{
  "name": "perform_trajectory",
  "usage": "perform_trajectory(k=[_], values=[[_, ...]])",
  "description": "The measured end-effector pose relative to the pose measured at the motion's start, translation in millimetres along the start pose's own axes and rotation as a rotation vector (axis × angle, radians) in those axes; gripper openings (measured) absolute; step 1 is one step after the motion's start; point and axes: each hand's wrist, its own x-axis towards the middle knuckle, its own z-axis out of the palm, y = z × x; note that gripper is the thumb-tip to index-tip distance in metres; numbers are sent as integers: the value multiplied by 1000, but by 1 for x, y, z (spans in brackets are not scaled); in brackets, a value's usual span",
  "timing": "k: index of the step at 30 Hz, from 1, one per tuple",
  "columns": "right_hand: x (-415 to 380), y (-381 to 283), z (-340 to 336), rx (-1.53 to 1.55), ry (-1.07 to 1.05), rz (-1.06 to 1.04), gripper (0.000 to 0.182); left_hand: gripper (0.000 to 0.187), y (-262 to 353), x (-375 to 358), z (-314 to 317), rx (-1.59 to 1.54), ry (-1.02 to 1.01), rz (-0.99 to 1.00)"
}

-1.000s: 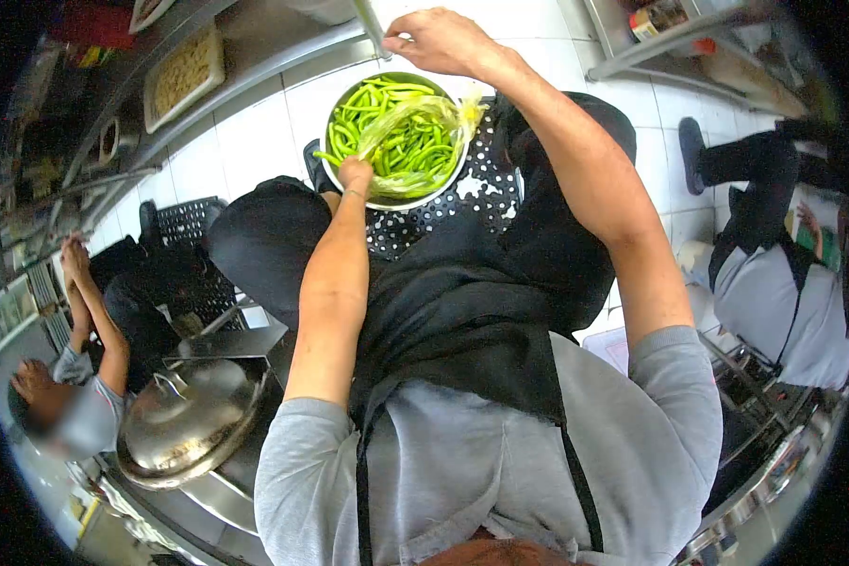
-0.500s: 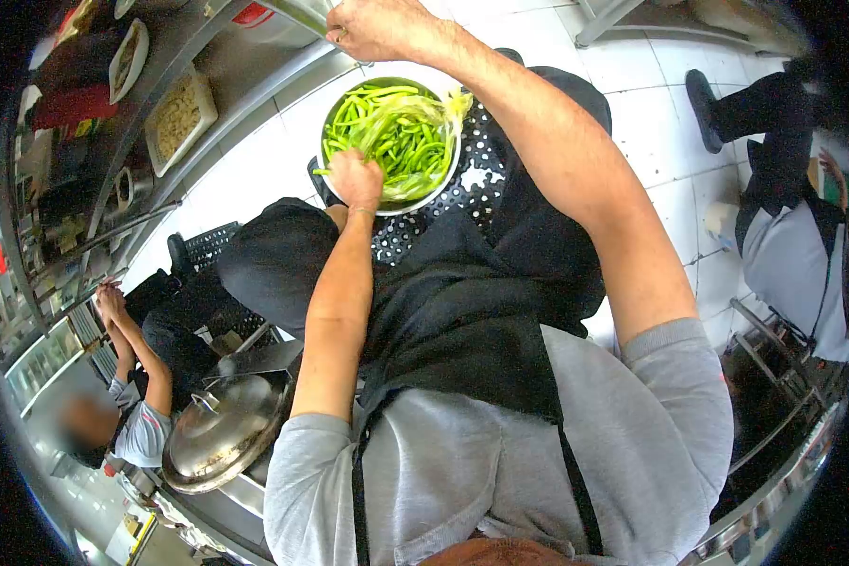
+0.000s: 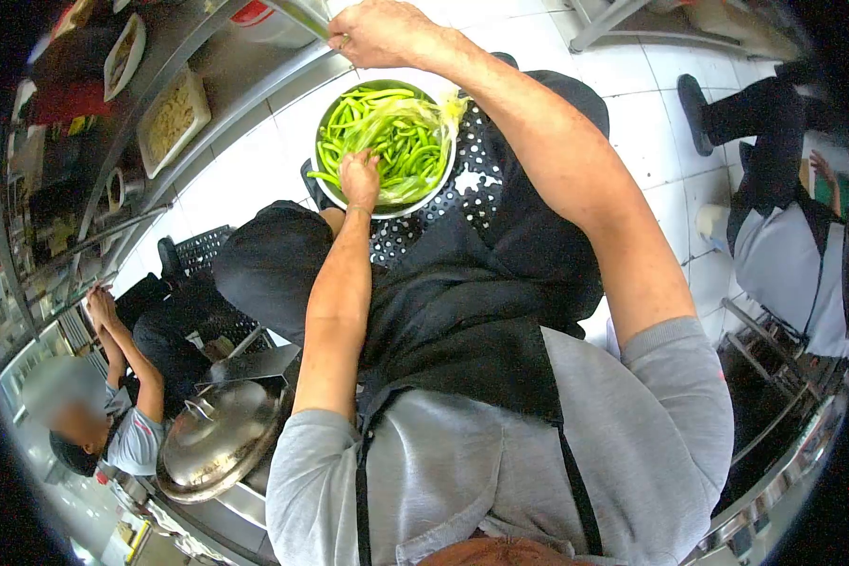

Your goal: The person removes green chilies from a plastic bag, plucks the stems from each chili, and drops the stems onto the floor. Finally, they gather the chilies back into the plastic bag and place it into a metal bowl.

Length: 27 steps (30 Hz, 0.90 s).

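Observation:
A round metal bowl (image 3: 453, 158) full of long green chillies (image 3: 417, 151) stands low in front of my knees. Across the chillies lies a crumpled clear plastic bag (image 3: 450, 111), its gathered end over the right rim. My left hand (image 3: 358, 179) reaches into the near left of the bowl, fingers closed among chillies and plastic; what they hold is hidden. Above the bowl, my right hand (image 3: 377, 34) is closed around the metal upright (image 3: 302, 17) of the shelf rack, with the fingertips partly out of sight.
Under the bowl is a black perforated surface (image 3: 476, 174). The rack at left holds a white tray of food (image 3: 174, 123). A lidded steel pot (image 3: 222, 439) stands at lower left. One person (image 3: 137, 424) sits at left; another person (image 3: 788, 255) is at right.
My left hand has shifted slightly within the bowl, its fingers still closed. My right hand stays at the rack. The whole view has moved a little.

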Motion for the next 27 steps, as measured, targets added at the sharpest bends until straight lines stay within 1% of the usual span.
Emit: perform_trajectory(k=[2, 3, 6, 7, 8, 9, 10, 12, 14, 18, 21, 24, 27], values=[[0, -4, -6, -21, -15, -25, 25, 27, 14, 14, -11, -60, 76, 110], [-2, -7, -14, 86, -17, -16, 22, 27, 20, 25, -17, -118, 105, 154], [-2, -7, -11, 175, 93, 13, 23, 29, 53, 46, -61, -442, 12, 16], [1, -9, -14, 176, 44, 87, 25, 30, 70, 50, -89, -551, -32, 20], [2, -8, -15, 214, 78, 65, 25, 31, 86, 53, -116, -660, -77, 25], [3, -6, -16, 252, 113, 42, 26, 36, 88, 60, -131, -864, -167, -2], [3, -4, -17, 291, 149, 21, 26, 35, 118, 51, -172, -925, -199, -52], [1, -8, -27, 417, 148, 23, 28, 31, 124, 55, -205, -890, -169, 34], [1, -5, -27, 535, 162, 2, 27, 32, 124, 54, -228, -839, -168, 46], [14, 4, -10, 354, 222, -14, 27, 31, 125, 44, -241, -931, -195, -8], [2, -15, -20, 636, 30, 134, 25, 28, 123, 45, -233, -978, -170, -8], [9, -9, 4, 770, -190, 160, 30, 26, 132, 45, -241, -1087, -150, -18], [0, -34, -7, 772, -309, 167, 37, 26, 132, 49, -254, -1144, -152, -51]])
